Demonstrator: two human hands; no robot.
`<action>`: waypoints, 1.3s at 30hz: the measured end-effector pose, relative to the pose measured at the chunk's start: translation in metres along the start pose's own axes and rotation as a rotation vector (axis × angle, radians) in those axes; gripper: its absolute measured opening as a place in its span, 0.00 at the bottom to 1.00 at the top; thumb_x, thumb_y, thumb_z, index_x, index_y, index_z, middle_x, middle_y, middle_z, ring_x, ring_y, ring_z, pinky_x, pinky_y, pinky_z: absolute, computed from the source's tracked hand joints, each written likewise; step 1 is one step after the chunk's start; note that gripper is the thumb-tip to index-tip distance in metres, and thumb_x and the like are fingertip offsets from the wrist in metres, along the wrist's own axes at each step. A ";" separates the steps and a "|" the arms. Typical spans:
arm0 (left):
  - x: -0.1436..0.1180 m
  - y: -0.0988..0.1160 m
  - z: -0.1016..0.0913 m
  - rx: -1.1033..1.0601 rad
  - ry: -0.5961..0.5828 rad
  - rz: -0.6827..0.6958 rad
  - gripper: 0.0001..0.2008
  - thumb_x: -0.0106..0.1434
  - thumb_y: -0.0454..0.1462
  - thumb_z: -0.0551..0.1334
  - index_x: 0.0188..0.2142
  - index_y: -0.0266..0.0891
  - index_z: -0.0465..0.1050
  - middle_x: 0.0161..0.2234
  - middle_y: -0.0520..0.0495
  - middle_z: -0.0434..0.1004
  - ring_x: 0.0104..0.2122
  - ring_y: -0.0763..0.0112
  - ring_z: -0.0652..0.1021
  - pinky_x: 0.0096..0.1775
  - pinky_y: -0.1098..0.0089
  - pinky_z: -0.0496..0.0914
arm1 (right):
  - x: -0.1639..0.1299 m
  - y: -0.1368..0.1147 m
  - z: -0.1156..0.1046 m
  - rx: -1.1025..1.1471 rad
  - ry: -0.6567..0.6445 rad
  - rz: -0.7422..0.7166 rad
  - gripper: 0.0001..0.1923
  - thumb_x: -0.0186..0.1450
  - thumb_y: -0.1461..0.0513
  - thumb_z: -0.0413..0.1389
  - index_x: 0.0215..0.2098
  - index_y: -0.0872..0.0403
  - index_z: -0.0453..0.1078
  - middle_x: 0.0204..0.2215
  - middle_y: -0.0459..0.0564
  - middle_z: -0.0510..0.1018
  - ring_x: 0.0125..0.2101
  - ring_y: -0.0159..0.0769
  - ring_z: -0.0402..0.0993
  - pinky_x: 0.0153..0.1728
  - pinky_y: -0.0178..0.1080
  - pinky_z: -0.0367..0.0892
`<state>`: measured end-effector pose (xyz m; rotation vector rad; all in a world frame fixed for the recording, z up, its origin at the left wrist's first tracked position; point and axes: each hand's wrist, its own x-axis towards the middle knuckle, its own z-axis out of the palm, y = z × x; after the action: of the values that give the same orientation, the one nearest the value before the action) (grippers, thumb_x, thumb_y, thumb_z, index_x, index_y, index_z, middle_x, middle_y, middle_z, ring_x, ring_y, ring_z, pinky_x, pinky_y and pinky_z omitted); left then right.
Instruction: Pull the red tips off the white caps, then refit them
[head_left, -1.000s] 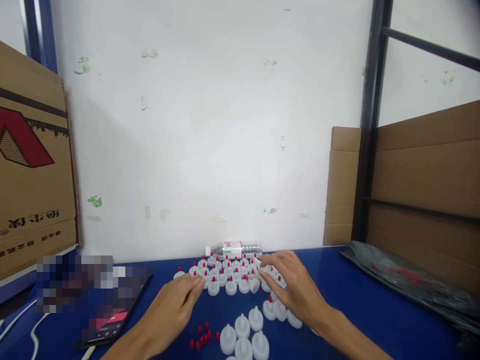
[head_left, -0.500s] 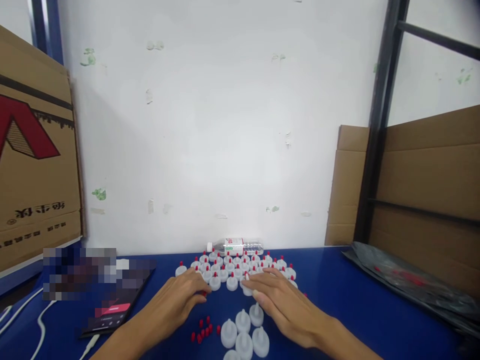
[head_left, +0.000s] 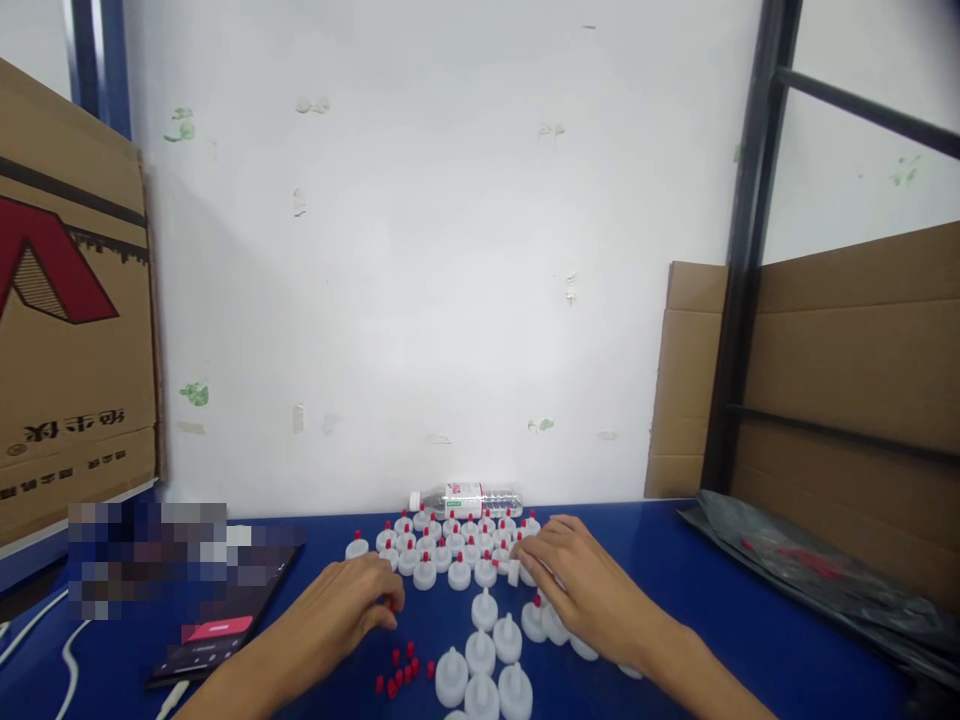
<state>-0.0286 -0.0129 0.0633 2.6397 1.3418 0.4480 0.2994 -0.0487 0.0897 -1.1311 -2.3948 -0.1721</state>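
My left hand [head_left: 364, 592] is over the blue table with its fingers curled in. A small red cap [head_left: 392, 605] shows between its thumb and fingers. My right hand [head_left: 577, 580] is bent over the right side of a cluster of white nozzle lids [head_left: 424, 572] that carry red tips. A lid lying on its side, its red tip [head_left: 496, 563] pointing left, is at the right fingertips. More lids [head_left: 534, 622] show beneath the right palm and wrist, partly hidden. White lids without red tips [head_left: 480, 652] stand between my forearms. Loose red caps [head_left: 400, 678] lie left of them.
A clear bottle [head_left: 465, 499] lies behind the lids against the white wall. At left are a tablet [head_left: 225, 625] with white cables [head_left: 69, 655] and a printed cardboard box [head_left: 75, 400]. A grey plastic bag [head_left: 795, 570] lies at right, near a dark metal frame [head_left: 739, 300].
My right hand has moved slightly right, and lids now show beneath it. One lid by its fingertips now lies sideways. My left hand has drawn slightly left and down with the red cap.
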 end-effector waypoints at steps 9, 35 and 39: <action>-0.001 -0.006 0.000 0.057 -0.026 0.006 0.11 0.62 0.28 0.59 0.36 0.45 0.76 0.37 0.53 0.82 0.39 0.65 0.79 0.39 0.71 0.63 | -0.011 0.008 0.006 -0.041 -0.207 0.020 0.13 0.59 0.61 0.70 0.43 0.49 0.79 0.39 0.50 0.84 0.46 0.50 0.79 0.59 0.60 0.61; -0.014 0.025 -0.018 0.037 -0.011 0.028 0.16 0.70 0.33 0.51 0.45 0.45 0.78 0.42 0.47 0.81 0.42 0.61 0.79 0.46 0.65 0.70 | -0.005 -0.011 0.009 0.053 0.018 -0.054 0.12 0.74 0.57 0.55 0.54 0.49 0.70 0.45 0.52 0.74 0.46 0.45 0.72 0.48 0.49 0.69; -0.010 0.034 -0.019 0.174 0.140 0.074 0.18 0.72 0.32 0.46 0.45 0.44 0.75 0.43 0.45 0.78 0.44 0.59 0.76 0.42 0.63 0.69 | -0.004 -0.017 0.009 0.103 0.067 -0.087 0.11 0.75 0.56 0.54 0.53 0.49 0.71 0.49 0.52 0.75 0.47 0.43 0.73 0.49 0.46 0.68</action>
<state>-0.0142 -0.0409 0.0887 2.8551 1.3840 0.5596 0.2852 -0.0600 0.0811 -0.9609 -2.3663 -0.1119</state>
